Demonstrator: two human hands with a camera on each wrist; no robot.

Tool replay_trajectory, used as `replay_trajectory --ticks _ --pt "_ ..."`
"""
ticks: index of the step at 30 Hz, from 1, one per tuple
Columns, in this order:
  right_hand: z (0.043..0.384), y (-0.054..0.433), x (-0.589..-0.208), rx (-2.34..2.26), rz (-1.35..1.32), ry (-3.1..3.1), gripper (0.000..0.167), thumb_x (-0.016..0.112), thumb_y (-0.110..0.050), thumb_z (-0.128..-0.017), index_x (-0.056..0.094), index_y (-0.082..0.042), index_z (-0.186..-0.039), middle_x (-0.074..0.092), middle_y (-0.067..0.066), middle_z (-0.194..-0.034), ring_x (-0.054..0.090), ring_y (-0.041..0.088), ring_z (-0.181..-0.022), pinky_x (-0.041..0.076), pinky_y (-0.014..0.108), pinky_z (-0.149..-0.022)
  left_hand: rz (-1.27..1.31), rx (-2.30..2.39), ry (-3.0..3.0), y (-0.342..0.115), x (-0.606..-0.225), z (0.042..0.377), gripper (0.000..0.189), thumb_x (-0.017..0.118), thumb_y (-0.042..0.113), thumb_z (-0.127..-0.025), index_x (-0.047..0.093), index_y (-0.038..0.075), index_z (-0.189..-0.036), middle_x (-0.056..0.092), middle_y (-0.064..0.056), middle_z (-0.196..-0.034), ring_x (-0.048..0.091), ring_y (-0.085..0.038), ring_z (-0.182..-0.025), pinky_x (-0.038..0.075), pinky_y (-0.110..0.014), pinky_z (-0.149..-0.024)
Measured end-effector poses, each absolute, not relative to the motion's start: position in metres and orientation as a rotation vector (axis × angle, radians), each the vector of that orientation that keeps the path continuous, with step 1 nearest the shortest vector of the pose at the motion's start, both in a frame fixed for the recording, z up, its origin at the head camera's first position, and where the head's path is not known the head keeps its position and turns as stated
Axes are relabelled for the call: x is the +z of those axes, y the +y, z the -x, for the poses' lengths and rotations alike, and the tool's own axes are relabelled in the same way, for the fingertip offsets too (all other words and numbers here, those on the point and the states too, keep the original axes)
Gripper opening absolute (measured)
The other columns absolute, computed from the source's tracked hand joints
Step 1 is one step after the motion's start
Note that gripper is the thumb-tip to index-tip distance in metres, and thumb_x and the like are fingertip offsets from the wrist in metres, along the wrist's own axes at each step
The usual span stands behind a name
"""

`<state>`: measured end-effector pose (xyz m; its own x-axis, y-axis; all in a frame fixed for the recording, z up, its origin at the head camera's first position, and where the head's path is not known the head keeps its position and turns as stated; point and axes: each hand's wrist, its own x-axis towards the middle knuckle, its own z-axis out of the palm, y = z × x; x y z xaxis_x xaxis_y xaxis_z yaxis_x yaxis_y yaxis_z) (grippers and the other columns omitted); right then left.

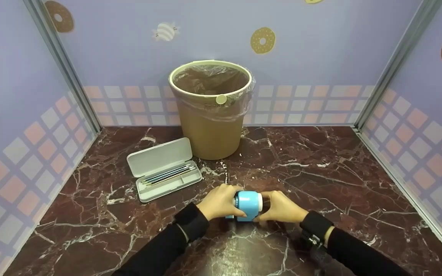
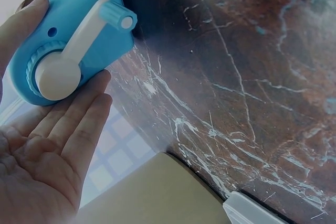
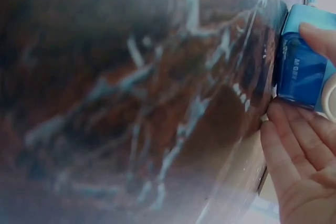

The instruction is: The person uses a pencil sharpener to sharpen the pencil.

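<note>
A light-blue crank pencil sharpener lies between my two hands, low on the marble table. My left hand grips its left side, thumb on one face and fingers on the opposite one. The left wrist view shows a white crank arm with a blue knob on that end. On the sharpener's other side, my right hand holds it between thumb and fingers around a white round part. A darker blue see-through drawer faces the right wrist camera.
Behind and to the left, an open white pencil case holds several pencils. At the back stands a tan waste bin lined with a clear bag. Patterned walls enclose the dark marble table on three sides.
</note>
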<state>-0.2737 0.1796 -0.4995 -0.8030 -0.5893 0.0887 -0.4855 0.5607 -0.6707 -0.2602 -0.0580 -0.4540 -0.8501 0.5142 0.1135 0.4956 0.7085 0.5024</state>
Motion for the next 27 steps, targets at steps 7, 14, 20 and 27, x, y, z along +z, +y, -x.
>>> replay_trajectory --ticks 7,14,20,27 --pt "0.2731 0.1797 -0.4985 -1.017 0.957 2.679 0.059 0.091 -0.031 -0.074 0.069 -0.005 -0.121 0.078 0.007 -0.111 0.075 0.019 -0.098 0.057 0.022 -0.081 -0.842 0.828 2.863 -0.0584 -0.4533 0.2601 0.065 0.095 0.033 -0.065 0.073 0.005 -0.120 0.077 -0.007 -0.097 0.060 -0.010 -0.073 0.053 -0.024 -0.068" --pt "0.2732 0.1798 -0.4992 -1.012 0.958 2.701 0.056 0.090 -0.030 -0.073 0.071 -0.005 -0.119 0.079 0.005 -0.108 0.073 0.011 -0.092 0.056 0.020 -0.078 -0.848 0.835 2.852 -0.0587 -0.4532 0.2609 0.064 0.095 0.031 -0.065 0.072 0.005 -0.118 0.077 -0.007 -0.098 0.063 -0.011 -0.075 0.054 -0.025 -0.070" --pt "0.2745 0.1802 -0.5022 -1.062 0.976 2.671 0.055 0.091 -0.027 -0.072 0.071 -0.004 -0.118 0.079 0.006 -0.107 0.073 0.008 -0.090 0.056 0.020 -0.077 -0.859 0.860 2.844 -0.0596 -0.4542 0.2605 0.060 0.096 0.029 -0.065 0.073 0.004 -0.114 0.077 -0.008 -0.096 0.062 -0.011 -0.073 0.053 -0.024 -0.068" --pt "0.2761 0.1824 -0.5039 -1.105 0.996 2.620 0.054 0.090 -0.027 -0.074 0.071 -0.006 -0.120 0.079 0.006 -0.110 0.077 0.018 -0.100 0.059 0.024 -0.085 -0.855 0.847 2.846 -0.0599 -0.4515 0.2594 0.059 0.095 0.030 -0.065 0.073 0.005 -0.114 0.077 -0.008 -0.096 0.063 -0.012 -0.074 0.053 -0.025 -0.068"
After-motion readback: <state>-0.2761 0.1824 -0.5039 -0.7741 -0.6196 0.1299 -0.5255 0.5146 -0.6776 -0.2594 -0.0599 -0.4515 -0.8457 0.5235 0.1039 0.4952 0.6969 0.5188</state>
